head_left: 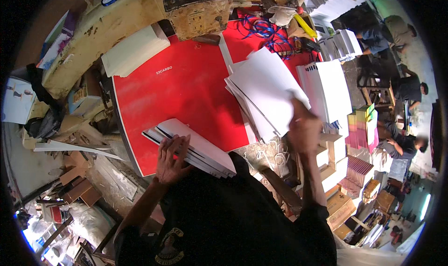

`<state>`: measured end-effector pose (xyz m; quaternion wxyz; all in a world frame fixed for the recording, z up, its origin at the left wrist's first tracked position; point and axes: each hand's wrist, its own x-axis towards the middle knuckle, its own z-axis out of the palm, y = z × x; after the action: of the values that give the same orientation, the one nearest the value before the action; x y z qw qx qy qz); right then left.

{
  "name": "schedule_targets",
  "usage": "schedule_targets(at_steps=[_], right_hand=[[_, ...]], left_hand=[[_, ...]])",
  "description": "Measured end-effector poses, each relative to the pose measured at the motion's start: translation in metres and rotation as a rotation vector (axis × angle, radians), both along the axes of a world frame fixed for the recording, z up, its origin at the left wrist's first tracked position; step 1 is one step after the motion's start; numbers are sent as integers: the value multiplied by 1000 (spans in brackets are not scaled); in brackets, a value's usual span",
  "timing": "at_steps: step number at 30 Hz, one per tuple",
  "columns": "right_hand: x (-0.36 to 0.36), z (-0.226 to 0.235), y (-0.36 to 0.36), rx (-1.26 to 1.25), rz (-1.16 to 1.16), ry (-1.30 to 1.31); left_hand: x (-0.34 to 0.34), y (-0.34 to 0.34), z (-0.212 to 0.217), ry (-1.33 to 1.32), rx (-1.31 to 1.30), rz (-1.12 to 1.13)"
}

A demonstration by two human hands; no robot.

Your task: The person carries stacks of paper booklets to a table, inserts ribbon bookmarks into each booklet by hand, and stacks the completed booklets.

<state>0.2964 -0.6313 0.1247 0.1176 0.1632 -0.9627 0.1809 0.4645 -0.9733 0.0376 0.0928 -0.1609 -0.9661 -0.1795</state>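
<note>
My left hand rests on the near long edge of a small stack of white paper booklets, fingers over the edge; dark lines show between the layers. The stack lies at the front of a red board, close to my body. My right hand is smeared by motion at the right corner of a larger stack of white sheets. Those sheets lie unevenly, with a dark gap between layers. Whether the right fingers grip a sheet cannot be seen.
A worn wooden block stands at the back. Cream paper lies at the far left, tangled blue ribbon at the far right. Another white paper stack and cardboard boxes are on the right. People sit farther off.
</note>
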Motion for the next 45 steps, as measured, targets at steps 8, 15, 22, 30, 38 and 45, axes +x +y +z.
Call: schedule_targets(at_steps=[8, 15, 22, 30, 38, 45], right_hand=[[-55, -5, 70, -257, -209, -280], [45, -37, -89, -540, 484, -773], [36, -63, -83, -571, 559, -417], [-4, 3, -39, -566, 115, -685], [-16, -28, -17, -68, 219, 85], [57, -64, -104, -369, 484, -784]], left_hand=[[-3, 0, 10, -14, 8, -27], [-6, -1, 16, -94, -41, -44], [-7, 3, 18, -72, 20, -29], [0, 7, 9, -33, 45, 50], [-5, 7, 16, -124, -25, 29], [1, 13, 4, 96, 57, 111]])
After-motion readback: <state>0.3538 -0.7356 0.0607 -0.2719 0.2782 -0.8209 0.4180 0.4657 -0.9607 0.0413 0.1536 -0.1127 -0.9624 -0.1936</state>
